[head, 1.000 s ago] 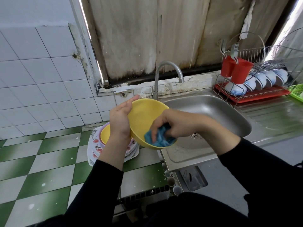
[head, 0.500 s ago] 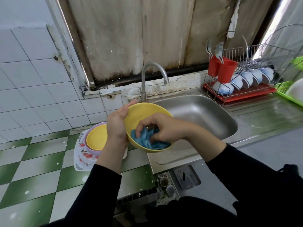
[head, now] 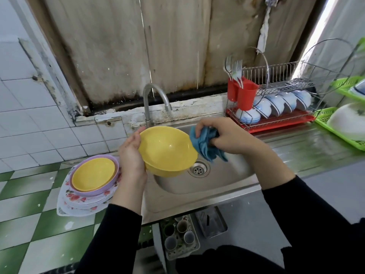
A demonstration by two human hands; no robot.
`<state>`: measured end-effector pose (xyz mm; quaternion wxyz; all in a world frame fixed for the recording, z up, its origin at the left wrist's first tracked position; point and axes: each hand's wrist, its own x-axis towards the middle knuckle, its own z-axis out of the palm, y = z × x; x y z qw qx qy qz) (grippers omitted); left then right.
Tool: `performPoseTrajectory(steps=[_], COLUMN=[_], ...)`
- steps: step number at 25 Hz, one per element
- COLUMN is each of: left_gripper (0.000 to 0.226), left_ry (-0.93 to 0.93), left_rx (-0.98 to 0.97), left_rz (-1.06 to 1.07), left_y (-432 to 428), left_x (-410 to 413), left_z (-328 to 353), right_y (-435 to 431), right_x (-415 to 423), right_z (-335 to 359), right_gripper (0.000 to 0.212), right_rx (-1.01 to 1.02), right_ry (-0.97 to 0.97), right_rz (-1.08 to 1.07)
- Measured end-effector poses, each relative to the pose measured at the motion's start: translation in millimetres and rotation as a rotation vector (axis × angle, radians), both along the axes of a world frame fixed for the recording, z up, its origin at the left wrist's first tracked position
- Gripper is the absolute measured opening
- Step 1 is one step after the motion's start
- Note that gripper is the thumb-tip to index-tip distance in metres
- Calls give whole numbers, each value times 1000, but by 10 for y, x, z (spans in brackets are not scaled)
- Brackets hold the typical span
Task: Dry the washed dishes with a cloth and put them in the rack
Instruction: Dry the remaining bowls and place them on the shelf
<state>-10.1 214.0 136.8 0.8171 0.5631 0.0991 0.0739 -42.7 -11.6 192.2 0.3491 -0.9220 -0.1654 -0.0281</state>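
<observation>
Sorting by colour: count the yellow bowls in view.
2. One yellow bowl is in the left hand over the sink; the second bowl sits in a purple dish atop the plate stack. Others may hide in that stack.

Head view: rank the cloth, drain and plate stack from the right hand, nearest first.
1. The cloth, gripped in the right hand.
2. The drain, below it in the sink.
3. The plate stack, far left beside the sink.
</observation>
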Motion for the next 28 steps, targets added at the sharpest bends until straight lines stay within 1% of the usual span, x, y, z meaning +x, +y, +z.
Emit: performPoseTrajectory(steps=[2,3,6,9,11,13,16,17,18,20,22,24,25,26,28], left_gripper=[25,25,27,31,31,39,52,59,71,97,105,101,92,78,53], left_ry=[16,34,77,136,180,174,95,59,19,-80,-167,-194,-192,-191,-170], left_rx=[-42,-58,-131,-181,-174,-151,-20,39,112,329,519,541,532,523,436], left_rz=[37,56,84,45,-31,-135,-271,-319,-374,-489,-561,-597,-602,-597,-611], left_y=[-224,-334,-678,-1074,-1341,-1526,-1715,-1775,-1850,-2033,-2264,-2536,-2706,-2878,-3248], left_x=[-37,-53,-148,-312,-453,-580,-715,-740,-760,-778,-787,-785,-787,-793,-782], left_z=[48,57,141,305,391,429,444,437,436,419,428,458,477,491,507], right_y=[-302,-445,-802,-1043,-1201,-1358,-1648,-1744,-1841,-2026,-2199,-2372,-2481,-2584,-2794], right_x=[-25,-46,-181,-372,-532,-682,-861,-910,-956,-1034,-1098,-1163,-1202,-1241,-1317], right_z=[-73,-103,-169,-239,-286,-302,-269,-250,-229,-198,-160,-124,-114,-119,-146], right_gripper=[48,52,74,93,98,94,88,87,86,84,80,77,78,80,83], right_rx=[168,207,190,170,146,204,334,393,476,682,842,938,961,949,812], right_ry=[-28,-31,-23,-27,-51,-87,-103,-83,-46,39,77,46,18,-18,-132], right_rz=[-70,-88,-90,-53,-47,-63,-135,-160,-178,-226,-304,-391,-438,-481,-538])
